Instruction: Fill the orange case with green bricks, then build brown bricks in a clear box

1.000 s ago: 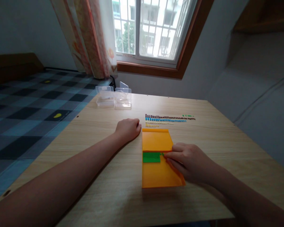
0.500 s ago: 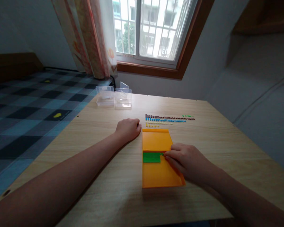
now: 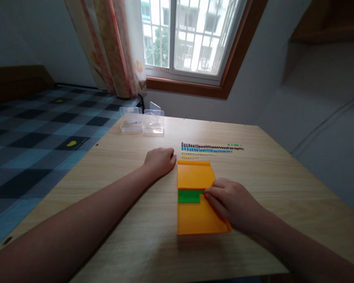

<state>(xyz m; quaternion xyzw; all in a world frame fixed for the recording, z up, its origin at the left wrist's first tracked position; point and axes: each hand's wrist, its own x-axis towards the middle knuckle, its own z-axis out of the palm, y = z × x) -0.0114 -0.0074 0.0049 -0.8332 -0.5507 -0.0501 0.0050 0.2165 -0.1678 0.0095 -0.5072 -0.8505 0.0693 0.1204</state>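
Note:
An orange tray [image 3: 196, 220] lies on the table, with a raised ridge across its middle. Several thin green strips [image 3: 188, 196] are packed side by side just below that ridge, at the tray's left wall. My right hand [image 3: 228, 196] reaches in over the tray's right side. Its thumb and forefinger are pinched on a small green piece [image 3: 202, 192] at the right end of the top strip, mostly covered by the fingertips. Beside the tray's far left corner, my left hand [image 3: 161, 161] rests on the table as a fist, its palm side hidden.
Beyond the tray lie rows of small brown pieces [image 3: 206, 146], blue pieces [image 3: 205, 149] and yellow pieces [image 3: 190, 156], with a few green bits [image 3: 234, 144] at the far right. Two clear plastic boxes [image 3: 153, 127] stand with lids up at the table's back left.
The small green piece at my right fingertips now lies in line with the top green strip, where it stood out slightly askew before. My left hand has stayed still.

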